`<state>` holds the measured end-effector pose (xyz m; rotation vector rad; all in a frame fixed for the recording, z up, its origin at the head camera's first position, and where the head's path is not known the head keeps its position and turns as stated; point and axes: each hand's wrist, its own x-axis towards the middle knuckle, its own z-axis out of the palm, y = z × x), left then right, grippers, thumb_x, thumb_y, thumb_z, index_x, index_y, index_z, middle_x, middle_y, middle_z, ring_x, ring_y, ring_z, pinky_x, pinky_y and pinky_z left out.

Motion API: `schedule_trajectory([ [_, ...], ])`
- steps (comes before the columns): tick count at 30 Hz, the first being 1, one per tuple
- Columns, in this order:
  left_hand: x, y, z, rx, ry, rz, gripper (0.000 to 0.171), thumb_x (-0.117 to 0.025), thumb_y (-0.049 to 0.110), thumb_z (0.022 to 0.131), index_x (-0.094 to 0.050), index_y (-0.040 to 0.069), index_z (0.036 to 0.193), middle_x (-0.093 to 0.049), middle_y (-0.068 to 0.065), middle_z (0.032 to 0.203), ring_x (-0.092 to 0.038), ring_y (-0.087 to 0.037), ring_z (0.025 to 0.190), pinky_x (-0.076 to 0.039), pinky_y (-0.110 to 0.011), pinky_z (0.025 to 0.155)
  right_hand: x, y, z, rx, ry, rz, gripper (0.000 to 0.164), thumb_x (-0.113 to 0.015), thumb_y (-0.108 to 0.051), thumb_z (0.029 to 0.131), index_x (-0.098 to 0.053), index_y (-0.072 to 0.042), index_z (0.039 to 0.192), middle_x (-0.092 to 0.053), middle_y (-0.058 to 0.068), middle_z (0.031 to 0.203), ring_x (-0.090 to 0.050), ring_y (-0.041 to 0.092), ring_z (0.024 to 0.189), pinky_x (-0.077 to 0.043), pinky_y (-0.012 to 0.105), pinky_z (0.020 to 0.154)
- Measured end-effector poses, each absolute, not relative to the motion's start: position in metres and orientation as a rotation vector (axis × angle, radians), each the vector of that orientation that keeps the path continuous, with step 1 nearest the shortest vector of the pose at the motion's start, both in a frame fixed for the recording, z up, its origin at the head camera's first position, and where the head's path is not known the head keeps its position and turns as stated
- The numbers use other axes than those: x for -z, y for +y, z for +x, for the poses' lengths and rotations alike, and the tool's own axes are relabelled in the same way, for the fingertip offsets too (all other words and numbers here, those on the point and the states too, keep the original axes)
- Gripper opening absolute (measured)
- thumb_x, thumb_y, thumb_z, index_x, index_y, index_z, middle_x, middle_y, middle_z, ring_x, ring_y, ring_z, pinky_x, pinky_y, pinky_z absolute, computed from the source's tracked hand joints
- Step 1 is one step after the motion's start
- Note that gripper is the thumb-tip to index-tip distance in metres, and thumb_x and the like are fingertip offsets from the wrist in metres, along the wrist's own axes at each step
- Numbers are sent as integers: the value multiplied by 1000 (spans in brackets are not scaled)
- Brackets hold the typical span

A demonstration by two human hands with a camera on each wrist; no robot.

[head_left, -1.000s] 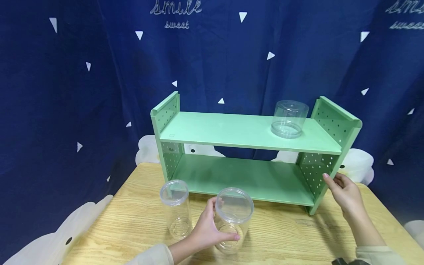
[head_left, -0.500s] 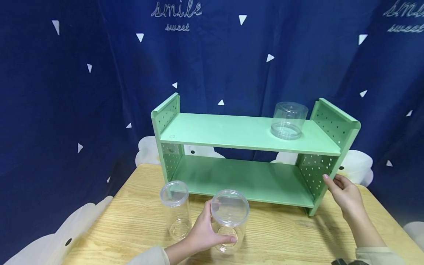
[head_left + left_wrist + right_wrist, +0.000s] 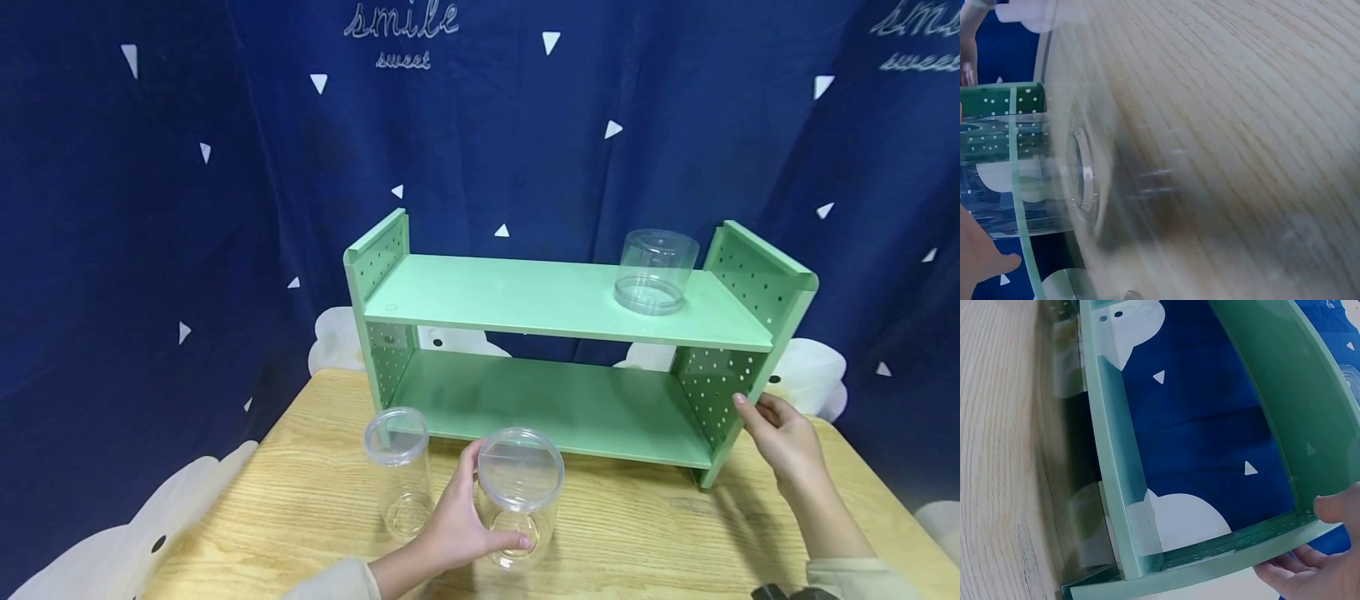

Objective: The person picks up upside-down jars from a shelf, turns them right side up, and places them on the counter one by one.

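- At the left of the worktop [image 3: 300, 492], I see a narrow clear jar [image 3: 398, 437] standing with its round top facing up. It is just beside the left hand [image 3: 459, 527]; the head view doesn't let me tell whether they touch.
- The left hand holds the wide clear jar [image 3: 520, 475], its fingers wrapped only as wide as the wall. I read the thumb across the near side, low down, and the other fingers around the left and far side, so the jar sits between them, its right side uncovered.
- I have that jar roughly upright in front of the green shelf unit [image 3: 495, 292]; even on the left wrist view I cannot tell whether its base touches the worktop.
- Farther right, on the upper board, I see a short clear jar [image 3: 657, 267], well apart from the fingers of both hands.
- At the far right, the right hand [image 3: 785, 446] grips the unit's right side panel [image 3: 795, 308] low on its front edge. My right wrist view shows the panel between the thumb, at the inner side, and the other fingers, outside.
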<state>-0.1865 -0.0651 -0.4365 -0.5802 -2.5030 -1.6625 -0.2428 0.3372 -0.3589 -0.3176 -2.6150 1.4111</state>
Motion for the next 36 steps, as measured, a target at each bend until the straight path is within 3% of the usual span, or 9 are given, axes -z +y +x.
schedule_trajectory([
  [2, 433, -66, -186, 1640, -2503, -577, 120, -94, 36, 52, -22, 25, 147, -47, -6, 141, -46, -33, 131, -36, -64, 107, 359, 338, -243, -1393, -2620, -309, 78, -39, -47, 99, -24, 13, 145, -35, 37, 145, -35, -24, 78, -41, 58, 102],
  [5, 426, -66, -185, 1610, -2498, -588, 122, -94, 38, 50, -22, 25, 148, -45, -6, 144, -44, -31, 133, -35, -63, 109, 359, 340, -244, -1365, -2624, -296, 77, -40, -46, 99, -26, 14, 144, -40, 36, 141, -38, -26, 76, -55, 34, 88],
  [9, 416, -66, -183, 1592, -2485, -603, 123, -93, 40, 50, -21, 27, 148, -39, -5, 150, -41, -30, 137, -33, -61, 111, 358, 341, -244, -1378, -2613, -299, 77, -40, -47, 99, -27, 15, 143, -47, 32, 134, -43, -25, 74, -45, 8, 64],
  [17, 402, -64, -178, 1580, -2509, -564, 120, -93, 40, 51, -23, 25, 148, -38, -8, 151, -40, -33, 137, -34, -64, 109, 357, 341, -245, -1418, -2602, -292, 78, -40, -47, 99, -25, 16, 144, -41, 35, 139, -43, -25, 74, -42, 3, 63],
  [24, 392, -64, -176, 1551, -2528, -532, 119, -92, 43, 53, -24, 24, 148, -37, -13, 150, -39, -37, 136, -35, -66, 106, 356, 341, -246, -1420, -2591, -279, 78, -41, -46, 99, -26, 17, 143, -55, 23, 123, -44, -24, 74, -44, 3, 64],
  [28, 386, -65, -175, 1536, -2543, -514, 119, -92, 44, 53, -23, 26, 148, -35, -11, 151, -37, -38, 138, -34, -66, 107, 356, 342, -246, -1419, -2597, -281, 78, -41, -47, 99, -26, 16, 143, -53, 23, 127, -44, -24, 74, -46, 5, 64],
  [31, 383, -66, -175, 1514, -2553, -506, 118, -92, 43, 53, -24, 25, 148, -34, -10, 152, -37, -39, 139, -34, -66, 107, 357, 343, -246, -1455, -2577, -262, 78, -42, -45, 99, -25, 17, 143, -63, 1, 107, -46, -24, 75, -45, 4, 65],
  [33, 380, -67, -175, 1498, -2562, -494, 117, -91, 44, 54, -24, 25, 148, -34, -9, 153, -36, -37, 139, -35, -65, 107, 358, 343, -245, -1488, -2558, -242, 79, -44, -44, 98, -25, 18, 142, -57, -19, 92, -47, -23, 75, -43, 2, 65],
  [36, 375, -70, -174, 1483, -2567, -490, 115, -90, 46, 55, -25, 23, 148, -34, -9, 153, -36, -36, 139, -34, -64, 108, 359, 344, -244, -1513, -2547, -220, 79, -45, -44, 98, -25, 19, 142, -46, -32, 84, -48, -23, 75, -44, 1, 65],
])
